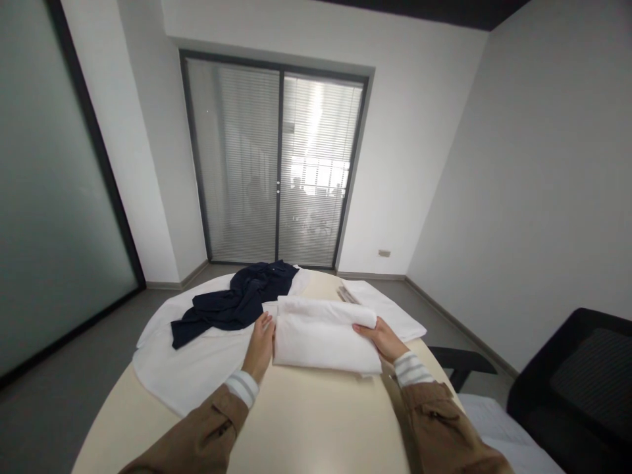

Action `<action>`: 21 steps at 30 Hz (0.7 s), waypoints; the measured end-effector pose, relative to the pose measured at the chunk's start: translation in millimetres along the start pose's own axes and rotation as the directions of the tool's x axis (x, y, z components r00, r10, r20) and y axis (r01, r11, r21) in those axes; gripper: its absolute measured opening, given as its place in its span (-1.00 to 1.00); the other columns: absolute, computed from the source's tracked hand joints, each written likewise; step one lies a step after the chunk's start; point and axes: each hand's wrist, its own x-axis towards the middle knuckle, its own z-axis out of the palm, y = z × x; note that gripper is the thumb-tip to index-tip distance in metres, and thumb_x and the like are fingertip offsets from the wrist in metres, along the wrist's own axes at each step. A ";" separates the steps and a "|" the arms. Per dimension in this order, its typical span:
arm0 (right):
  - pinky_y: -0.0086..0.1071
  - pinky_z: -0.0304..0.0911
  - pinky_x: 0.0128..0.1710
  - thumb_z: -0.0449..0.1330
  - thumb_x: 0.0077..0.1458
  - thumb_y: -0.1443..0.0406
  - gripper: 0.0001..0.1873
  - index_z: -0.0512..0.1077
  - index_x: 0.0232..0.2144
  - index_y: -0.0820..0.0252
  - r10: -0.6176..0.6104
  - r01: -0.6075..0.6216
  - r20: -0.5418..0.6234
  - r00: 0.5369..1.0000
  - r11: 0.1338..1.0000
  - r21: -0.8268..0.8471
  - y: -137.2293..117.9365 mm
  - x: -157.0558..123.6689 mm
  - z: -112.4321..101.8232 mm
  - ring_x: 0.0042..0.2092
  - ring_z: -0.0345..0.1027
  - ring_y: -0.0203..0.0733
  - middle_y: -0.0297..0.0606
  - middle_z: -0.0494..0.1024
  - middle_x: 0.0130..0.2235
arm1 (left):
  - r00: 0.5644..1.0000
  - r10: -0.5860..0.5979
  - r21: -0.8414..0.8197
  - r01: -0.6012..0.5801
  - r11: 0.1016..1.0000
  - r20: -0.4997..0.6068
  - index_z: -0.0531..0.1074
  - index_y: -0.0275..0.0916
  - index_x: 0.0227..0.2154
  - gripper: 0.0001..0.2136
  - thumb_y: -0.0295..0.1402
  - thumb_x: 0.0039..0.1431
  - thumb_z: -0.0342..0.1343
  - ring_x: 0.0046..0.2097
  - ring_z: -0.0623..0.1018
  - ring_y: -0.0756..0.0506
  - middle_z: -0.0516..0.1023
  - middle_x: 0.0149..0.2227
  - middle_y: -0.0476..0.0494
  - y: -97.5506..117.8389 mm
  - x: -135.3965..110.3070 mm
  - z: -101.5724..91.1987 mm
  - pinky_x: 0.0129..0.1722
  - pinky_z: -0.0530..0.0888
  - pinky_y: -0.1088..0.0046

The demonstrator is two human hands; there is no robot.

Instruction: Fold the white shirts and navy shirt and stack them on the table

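Observation:
A white cloth [323, 337], folded into a flat rectangle, is in front of me over the round table [316, 421]. My right hand [384, 337] is closed on its right end, thumb lying on top and the other fingers hidden beneath. At the left end, my left hand [261, 345] has its fingers curled against the edge; the cloth hides part of the grip. Beyond my left hand, a crumpled dark navy garment [237, 299] lies on a spread white cloth [192, 365]. Another folded white cloth [395, 313] rests behind my right hand.
A black office chair [577, 388] stands at the right, with its armrest [461, 359] close to the table edge. White sheets or cloth [503, 428] lie low beside it. Glass panels with blinds [276, 164] fill the far wall, and a frosted panel [54, 197] is at left.

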 end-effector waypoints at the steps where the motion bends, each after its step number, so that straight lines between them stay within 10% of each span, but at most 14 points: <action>1: 0.02 0.41 -0.06 0.45 -0.14 0.12 -0.50 0.54 -0.13 0.20 0.019 -0.019 0.010 1.000 1.000 0.000 -7.0 1.6 -2.7 -0.13 0.55 0.13 -0.11 0.67 -0.19 | 1.000 0.003 0.061 -0.004 0.998 0.014 0.22 -0.26 0.14 -0.52 -0.12 0.24 0.03 0.20 0.40 -0.23 0.32 0.21 -0.42 -2.6 -0.7 -0.3 0.16 0.34 0.17; 9: -0.10 0.47 -0.04 0.45 -0.15 0.23 -0.40 0.45 -0.01 0.18 -0.055 0.107 -0.335 0.940 0.985 0.137 -28.5 27.6 -34.6 -0.11 0.55 0.04 -0.19 0.65 -0.12 | 0.891 0.267 0.469 -0.426 0.774 0.368 0.36 -0.26 0.00 -0.64 -0.37 0.11 0.05 0.12 0.43 -0.22 0.45 0.03 -0.30 -16.1 -16.9 -2.2 0.22 0.28 0.10; 15: -0.17 0.53 -0.06 0.37 -0.09 0.32 -0.45 0.41 0.01 0.10 -0.094 0.257 -0.595 0.798 0.947 0.195 -11.9 38.7 -66.8 -0.03 0.51 -0.03 -0.23 0.59 -0.02 | 0.856 0.280 0.531 -0.495 0.688 0.435 0.36 -0.27 -0.02 -0.66 -0.42 0.12 0.03 0.12 0.42 -0.23 0.45 0.02 -0.32 -19.8 -17.3 -4.4 0.20 0.31 0.07; 21: -0.17 0.55 -0.17 0.28 0.01 0.35 -0.60 0.39 -0.06 0.20 0.088 0.097 -0.580 0.810 0.955 0.280 15.8 38.8 -92.4 -0.02 0.51 -0.01 -0.10 0.58 -0.04 | 0.846 0.287 0.548 -0.515 0.659 0.450 0.37 -0.26 -0.02 -0.68 -0.41 0.13 0.02 0.13 0.41 -0.23 0.45 0.04 -0.32 -19.6 -17.6 -4.2 0.22 0.31 0.08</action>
